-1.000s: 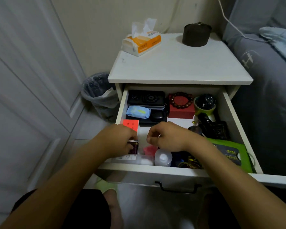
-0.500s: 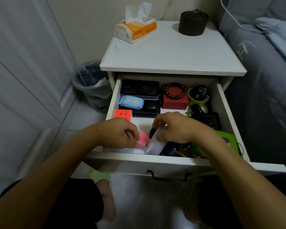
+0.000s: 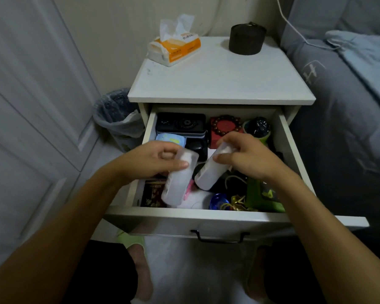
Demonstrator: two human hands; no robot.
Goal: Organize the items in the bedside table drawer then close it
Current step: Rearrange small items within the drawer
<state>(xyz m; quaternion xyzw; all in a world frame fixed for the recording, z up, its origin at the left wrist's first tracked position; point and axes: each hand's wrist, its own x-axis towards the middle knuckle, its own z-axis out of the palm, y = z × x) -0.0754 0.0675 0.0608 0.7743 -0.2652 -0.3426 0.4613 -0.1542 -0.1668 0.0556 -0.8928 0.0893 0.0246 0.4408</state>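
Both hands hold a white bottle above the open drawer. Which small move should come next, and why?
Probably lay both bottles down together at the drawer's front. The left hand grips a translucent bottle, the right hand a white bottle, both lifted and tilted over clutter, so neither has a place yet.

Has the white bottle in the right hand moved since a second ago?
Yes. The white bottle then stood at the drawer's front wall; the right hand now holds it lifted and tilted, farther back toward the red box.
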